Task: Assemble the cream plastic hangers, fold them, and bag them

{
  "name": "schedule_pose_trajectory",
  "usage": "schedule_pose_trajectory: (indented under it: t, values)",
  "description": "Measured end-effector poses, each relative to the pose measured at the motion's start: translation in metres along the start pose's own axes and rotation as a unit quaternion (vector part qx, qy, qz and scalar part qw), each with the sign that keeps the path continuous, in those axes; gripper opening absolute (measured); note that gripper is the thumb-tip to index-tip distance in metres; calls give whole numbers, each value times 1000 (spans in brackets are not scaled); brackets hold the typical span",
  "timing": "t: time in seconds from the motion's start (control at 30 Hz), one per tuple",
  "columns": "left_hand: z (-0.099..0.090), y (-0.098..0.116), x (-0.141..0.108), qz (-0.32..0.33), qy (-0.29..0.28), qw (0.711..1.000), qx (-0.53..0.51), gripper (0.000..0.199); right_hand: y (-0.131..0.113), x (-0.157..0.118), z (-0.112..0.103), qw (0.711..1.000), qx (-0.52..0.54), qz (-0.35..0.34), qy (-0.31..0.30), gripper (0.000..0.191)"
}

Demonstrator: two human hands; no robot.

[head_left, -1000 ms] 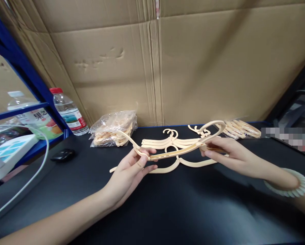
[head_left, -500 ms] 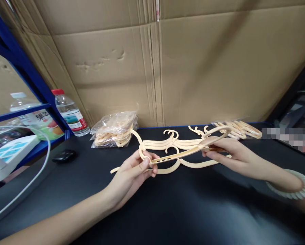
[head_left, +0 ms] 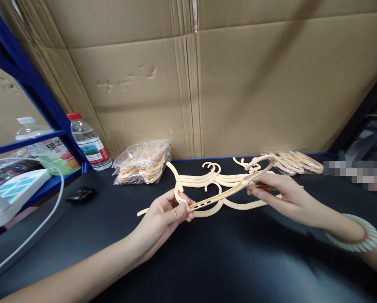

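Both hands are busy with one cream hanger (head_left: 221, 195), up off the worktop (head_left: 207, 261) and tilted, its left end lower. The left hand (head_left: 163, 216) has its fingers closed on that end, thumb on top, right where the strip meets an upward-curving arm. Over at the other end, the right hand (head_left: 286, 193) has its fingers pinched round the piece beside a big loop; what sits under that palm I can't make out. So it's two-handed handling at this point, and I'd say any turn of the piece calls for both grips moving together, so the thin strip doesn't twist. Little slots show along it, near the left thumb. Just beyond lies a loose hanger (head_left: 245, 206), with stacked hangers (head_left: 194, 181) behind it, hooks pointing at the cardboard (head_left: 137, 97). Now the containers: a clear bag (head_left: 140, 158) on the left is bulging with similar cream pieces, and a flatter bag (head_left: 297, 162) on the right holds more, laid side by side. Further left, a red-capped bottle (head_left: 93, 147) of clear liquid leans near the blue shelf (head_left: 24, 140).
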State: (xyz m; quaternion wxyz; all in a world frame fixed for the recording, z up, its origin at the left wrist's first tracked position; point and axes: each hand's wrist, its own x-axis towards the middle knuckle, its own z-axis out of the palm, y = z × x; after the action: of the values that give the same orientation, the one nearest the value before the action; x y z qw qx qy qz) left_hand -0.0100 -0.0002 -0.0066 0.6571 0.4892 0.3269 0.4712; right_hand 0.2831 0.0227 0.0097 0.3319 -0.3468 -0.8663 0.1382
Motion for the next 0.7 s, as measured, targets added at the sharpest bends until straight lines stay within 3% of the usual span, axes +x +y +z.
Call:
schedule_pose_trajectory:
  t: [0.57, 0.7]
  values:
    - [-2, -2, 2, 20, 72, 996, 53, 26, -10, -5, 16, 996, -33, -62, 63, 12]
    - [-1, -3, 4, 25, 96, 994, 50, 27, -14, -5, 20, 996, -27, -41, 75, 13]
